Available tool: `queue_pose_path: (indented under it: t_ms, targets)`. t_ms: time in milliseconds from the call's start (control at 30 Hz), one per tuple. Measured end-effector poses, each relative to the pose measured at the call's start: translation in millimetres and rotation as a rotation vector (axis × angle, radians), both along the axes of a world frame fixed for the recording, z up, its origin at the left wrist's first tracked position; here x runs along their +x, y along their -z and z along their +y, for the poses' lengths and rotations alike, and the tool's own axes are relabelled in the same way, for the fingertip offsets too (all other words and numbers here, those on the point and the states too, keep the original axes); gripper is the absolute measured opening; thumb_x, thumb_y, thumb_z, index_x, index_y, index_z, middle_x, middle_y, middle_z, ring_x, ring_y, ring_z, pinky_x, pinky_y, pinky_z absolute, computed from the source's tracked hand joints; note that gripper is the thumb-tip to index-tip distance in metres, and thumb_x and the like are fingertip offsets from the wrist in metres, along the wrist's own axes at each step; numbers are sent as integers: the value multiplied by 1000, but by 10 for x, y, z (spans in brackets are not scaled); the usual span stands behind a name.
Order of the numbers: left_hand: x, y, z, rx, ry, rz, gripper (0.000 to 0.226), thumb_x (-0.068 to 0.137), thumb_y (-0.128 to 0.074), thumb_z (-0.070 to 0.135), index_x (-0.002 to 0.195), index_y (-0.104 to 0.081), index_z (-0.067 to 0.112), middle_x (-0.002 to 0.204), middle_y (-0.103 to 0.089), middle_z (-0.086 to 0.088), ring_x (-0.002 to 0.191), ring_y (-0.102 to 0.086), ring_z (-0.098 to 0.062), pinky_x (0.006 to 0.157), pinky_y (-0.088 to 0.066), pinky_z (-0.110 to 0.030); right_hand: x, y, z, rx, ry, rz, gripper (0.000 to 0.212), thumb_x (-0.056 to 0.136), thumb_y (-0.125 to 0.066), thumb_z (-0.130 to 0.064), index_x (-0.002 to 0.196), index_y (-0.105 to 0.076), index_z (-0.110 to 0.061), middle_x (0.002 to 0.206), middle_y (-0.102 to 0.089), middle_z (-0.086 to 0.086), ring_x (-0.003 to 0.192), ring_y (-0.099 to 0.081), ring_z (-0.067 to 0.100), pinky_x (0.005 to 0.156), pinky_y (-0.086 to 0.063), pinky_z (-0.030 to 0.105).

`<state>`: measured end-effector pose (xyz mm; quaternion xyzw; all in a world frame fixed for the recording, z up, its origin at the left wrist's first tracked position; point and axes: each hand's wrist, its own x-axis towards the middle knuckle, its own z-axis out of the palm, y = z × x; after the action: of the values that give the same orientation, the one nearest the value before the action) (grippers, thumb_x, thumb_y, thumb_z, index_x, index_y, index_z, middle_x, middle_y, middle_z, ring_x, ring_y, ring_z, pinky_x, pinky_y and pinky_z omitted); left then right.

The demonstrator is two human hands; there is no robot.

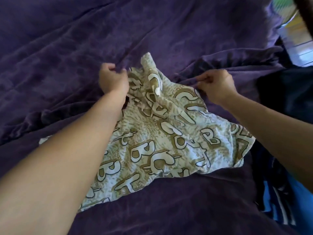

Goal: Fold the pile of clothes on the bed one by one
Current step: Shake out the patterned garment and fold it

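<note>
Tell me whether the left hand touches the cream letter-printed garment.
Touching. Head view shows the left hand gripping the cream letter-printed garment at its far edge.

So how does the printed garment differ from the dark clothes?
The printed garment is cream with tan letters; the dark clothes are navy and blue. The garment lies spread, held by left hand and right hand; the dark clothes sit heaped, untouched. Both lie on the bed.
</note>
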<state>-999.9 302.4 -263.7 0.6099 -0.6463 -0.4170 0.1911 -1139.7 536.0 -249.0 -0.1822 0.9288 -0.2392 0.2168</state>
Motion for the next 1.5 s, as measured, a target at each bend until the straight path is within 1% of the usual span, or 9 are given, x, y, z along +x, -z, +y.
queue_pose_path:
  t_ms: [167, 333, 467, 567, 700, 833, 1100, 1300, 1500]
  targets:
    - [285, 116, 183, -52, 453, -99, 66, 77, -74, 34, 135, -44, 25, 136, -46, -2, 118, -49, -17, 101, -41, -30, 175, -168, 146, -178, -13, -296, 42, 79, -62, -61, 91, -73, -23, 85, -73, -6, 84, -68, 14, 76, -55, 31]
    - [-1, -19, 129, -529, 1053, -505, 103, 71, -71, 4, 149, -13, 37, 161, -3, -6, 147, -5, -29, 115, -17, -51, 462, -307, 50, 67, -386, -454, 130, 45, -76, -76, 151, -21, -24, 147, -44, 2, 127, -47, 21, 103, -38, 34]
    - [-378, -113, 250, -518, 1436, -821, 84, 79, -55, -3, 145, -28, 42, 161, 10, -4, 145, 18, -32, 118, 1, -54, 577, -169, 281, 177, -445, -61, 77, 73, -75, -38, 138, -38, -21, 119, -65, 9, 105, -60, 32, 86, -48, 38]
    - [-422, -247, 347, -634, 1511, -862, 36, 84, -57, 18, 117, -64, 30, 150, -34, -2, 147, 4, -29, 117, 3, -55, 489, -94, 463, 132, -356, -42, 32, 78, -71, -41, 103, -60, -23, 93, -68, 0, 87, -64, 26, 71, -48, 33]
    - [-53, -575, 407, -985, 1348, -581, 10, 77, -64, 16, 79, -73, 13, 85, -68, -6, 115, -55, -30, 116, -18, -48, 335, -126, 698, 255, -319, -254, 64, 54, -66, -83, 95, -56, -35, 87, -62, -14, 78, -59, 11, 71, -47, 32]
    - [839, -662, 909, -866, 1160, -331, 23, 57, -69, -5, 75, -63, 7, 67, -59, -7, 54, -58, -27, 52, -42, -28, 342, -98, 1108, 422, -295, -393, 86, 43, -68, -84, 105, -62, -26, 99, -64, -6, 93, -62, 20, 83, -49, 33]
    - [1790, 90, 1943, -34, 1194, -557, 70, 82, -64, 24, 145, -33, 20, 147, -28, -4, 132, -33, -26, 108, -34, -36, 495, -292, 1481, 49, -13, -728, 33, 66, -85, -34, 90, -75, -14, 76, -75, 6, 61, -71, 17, 45, -50, 22]
    - [1965, -204, 1666, 332, 493, 48, 25, 92, -51, 14, 108, -67, 26, 96, -67, 2, 81, -62, -2, 70, -48, -16, 788, -966, 1060, -190, -2, -1013, 50, 60, -80, -40, 98, -74, -8, 99, -73, 16, 86, -73, 30, 63, -58, 35]
    - [2960, -330, 1045, 241, 24, 71, 21, 82, -47, 18, 85, -68, 18, 84, -69, -7, 83, -65, -24, 75, -50, -38, 1752, -1216, -141, -132, -279, -856, 32, 80, -75, -28, 97, -67, -1, 90, -74, 14, 76, -72, 25, 64, -59, 34]
